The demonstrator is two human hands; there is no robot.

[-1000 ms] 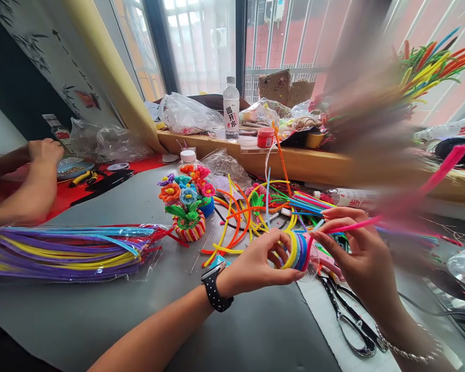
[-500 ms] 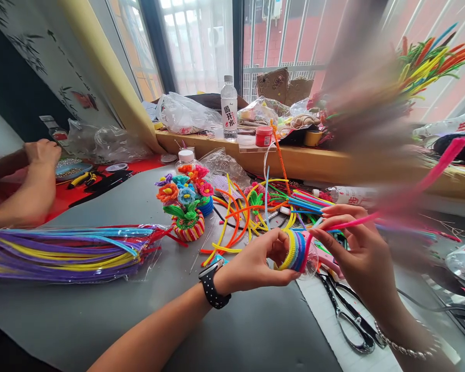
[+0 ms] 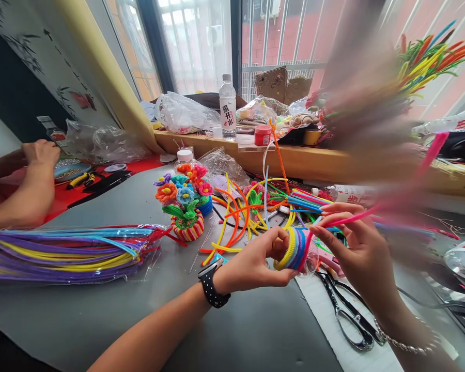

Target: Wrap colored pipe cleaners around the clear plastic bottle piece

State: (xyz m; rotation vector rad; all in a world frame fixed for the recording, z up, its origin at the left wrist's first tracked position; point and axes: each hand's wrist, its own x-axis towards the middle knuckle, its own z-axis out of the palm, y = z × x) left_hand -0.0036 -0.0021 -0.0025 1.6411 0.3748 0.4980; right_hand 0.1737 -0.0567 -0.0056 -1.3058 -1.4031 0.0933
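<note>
My left hand (image 3: 258, 260), with a dotted black watch at its wrist, is closed round a small clear cup wrapped in yellow, light blue, blue and purple pipe cleaner (image 3: 293, 249). A pink pipe cleaner (image 3: 351, 219) runs from the cup's right side through the fingers of my right hand (image 3: 362, 253), pinched between thumb and fingers; its far end rises to the upper right. Left of the cup stands a striped pot (image 3: 187, 227) of pipe-cleaner flowers (image 3: 185, 194). Loose orange and yellow pipe cleaners (image 3: 236, 219) lie behind my left hand.
Black scissors (image 3: 351, 315) lie on white board below my right hand. A bag of pipe cleaners (image 3: 65, 254) is at the left. Another person's hands (image 3: 42, 155) are at the far left. A water bottle (image 3: 228, 108) stands on the sill. A blurred shape crosses the upper right.
The free end of the pink pipe cleaner has swung slightly left and bends more steeply upward. Both hands keep their grips almost in the same place.
</note>
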